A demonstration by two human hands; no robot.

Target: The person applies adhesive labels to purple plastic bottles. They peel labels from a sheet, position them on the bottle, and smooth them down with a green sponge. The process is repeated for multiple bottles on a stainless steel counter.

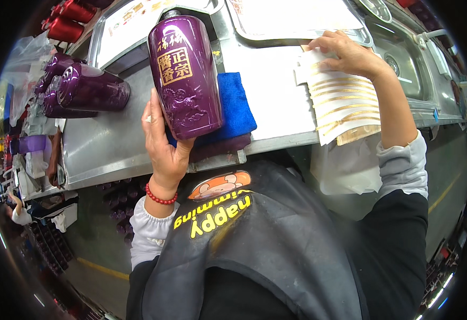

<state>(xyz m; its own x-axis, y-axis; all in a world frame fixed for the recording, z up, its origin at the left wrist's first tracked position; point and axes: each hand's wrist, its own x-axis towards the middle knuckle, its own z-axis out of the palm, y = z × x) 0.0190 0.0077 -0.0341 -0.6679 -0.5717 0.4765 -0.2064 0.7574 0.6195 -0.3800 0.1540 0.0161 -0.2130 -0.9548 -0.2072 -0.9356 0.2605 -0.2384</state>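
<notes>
My left hand [165, 148] holds a glossy purple bottle [187, 100] by its lower part, neck pointing away from me. The bottle bears gold writing on its front and raised relief near its base. Under and beside it lies a folded blue cloth [237, 106] on a dark purple cloth [221, 148]. To the right, my right hand [343, 56] touches the upper end of white sheets [343, 96] carrying curved gold strips. The sheets lie over a wooden board [359, 134] at the front edge of the bench. Whether the fingers pinch a strip cannot be made out.
Several purple bottles [93, 88] lie at the left of the metal workbench [97, 148]. Behind stand a tray with printed sheets [129, 24] and a white-filled tray [297, 20]. A steel sink [401, 64] is at right. A clear plastic bag [345, 168] hangs below the board.
</notes>
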